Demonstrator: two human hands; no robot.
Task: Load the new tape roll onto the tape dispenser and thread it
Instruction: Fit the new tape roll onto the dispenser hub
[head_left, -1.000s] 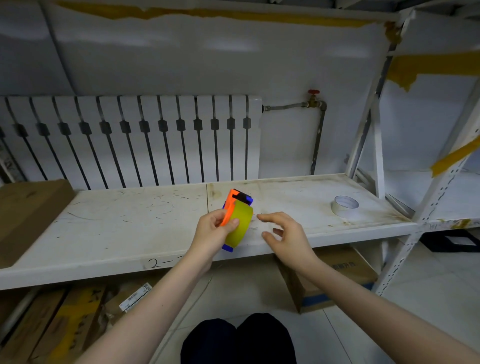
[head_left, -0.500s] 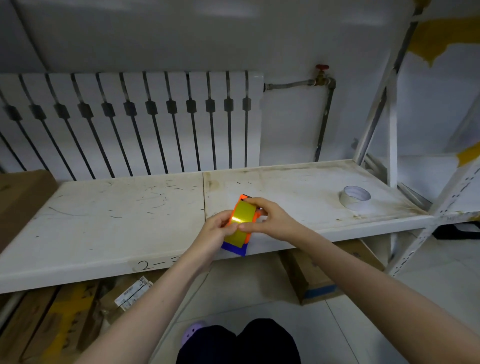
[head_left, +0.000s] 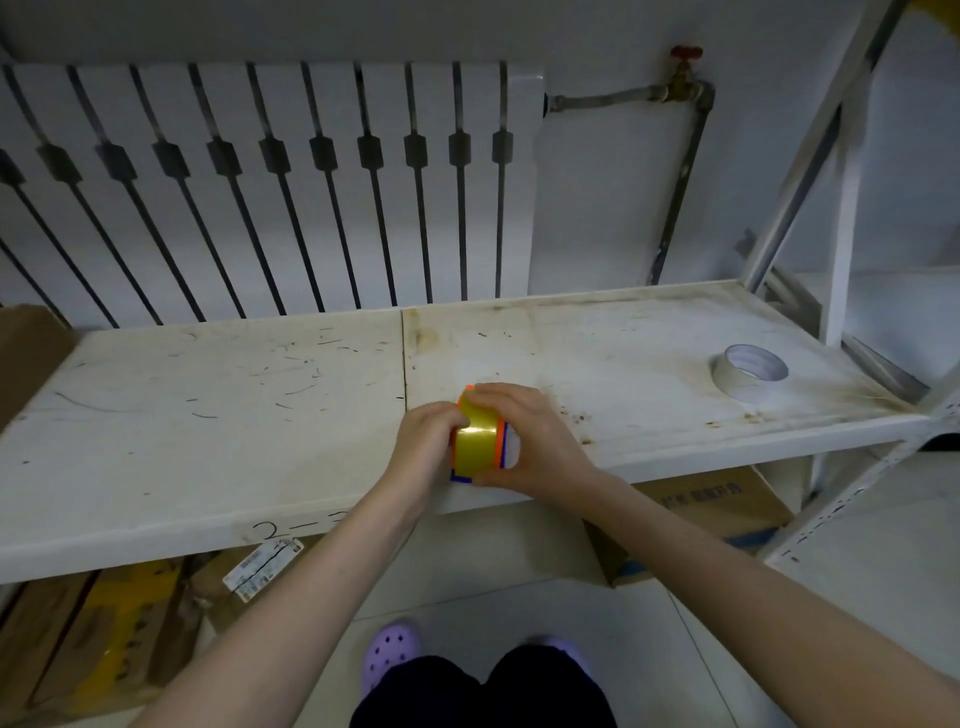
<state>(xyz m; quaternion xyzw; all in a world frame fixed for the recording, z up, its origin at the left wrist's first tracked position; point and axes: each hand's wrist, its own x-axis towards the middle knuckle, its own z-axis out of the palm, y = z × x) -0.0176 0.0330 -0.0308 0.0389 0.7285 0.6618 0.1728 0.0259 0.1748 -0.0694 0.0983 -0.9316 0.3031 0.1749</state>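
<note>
An orange and blue tape dispenser (head_left: 500, 441) with a yellowish tape roll (head_left: 475, 441) on it is held just above the front edge of the white shelf (head_left: 208, 415). My left hand (head_left: 423, 447) grips it from the left side. My right hand (head_left: 524, 441) wraps over its top and right side, fingertips on the tape at the top. The dispenser's lower blue part peeks out under the roll; most of its body is hidden by my hands.
A grey, nearly spent tape roll (head_left: 748, 371) lies at the shelf's right end near the metal upright (head_left: 836, 249). A cardboard box (head_left: 26, 353) stands at the far left. More boxes (head_left: 717, 514) sit under the shelf. A radiator (head_left: 260, 182) lines the back wall.
My right hand came in from the right and closed over the dispenser and roll. Both hands with the dispenser settled lower, near the shelf's front edge, and the camera tilted down.
</note>
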